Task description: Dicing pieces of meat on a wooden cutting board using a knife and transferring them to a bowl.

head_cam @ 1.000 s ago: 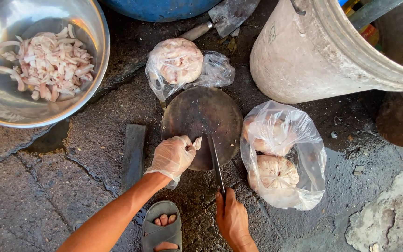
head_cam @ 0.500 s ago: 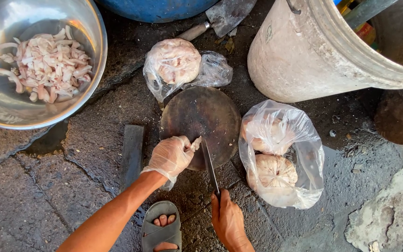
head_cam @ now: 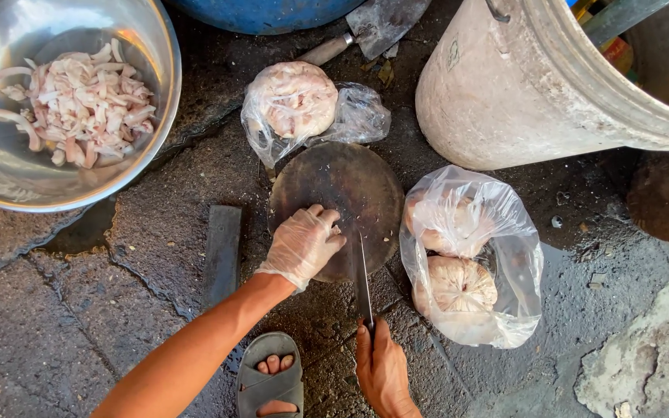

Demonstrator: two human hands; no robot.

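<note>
Wet concrete floor (head_cam: 79, 333) is under everything, and the round dark wooden board (head_cam: 338, 186) lies on it in front of me. My left hand (head_cam: 303, 244), in a thin plastic glove, rests on the near edge of the board with the fingers curled down; I cannot tell if something small is under them. My right hand (head_cam: 381, 371) is closed around the handle of a knife (head_cam: 364, 275), its blade lying over the board edge just beside my gloved fingers. I think the blade could slip on the wet wood and cut the glove, because they are so near. My foot in a grey sandal (head_cam: 271, 379) is also near the knife. A bag of pale meat (head_cam: 470, 259) touches the board on the right, another bag (head_cam: 303, 104) behind it, so there is little free room. A steel bowl (head_cam: 156, 116) with cut pieces, a cleaver (head_cam: 377, 23) and a big bucket (head_cam: 520, 101) stand further away.
</note>
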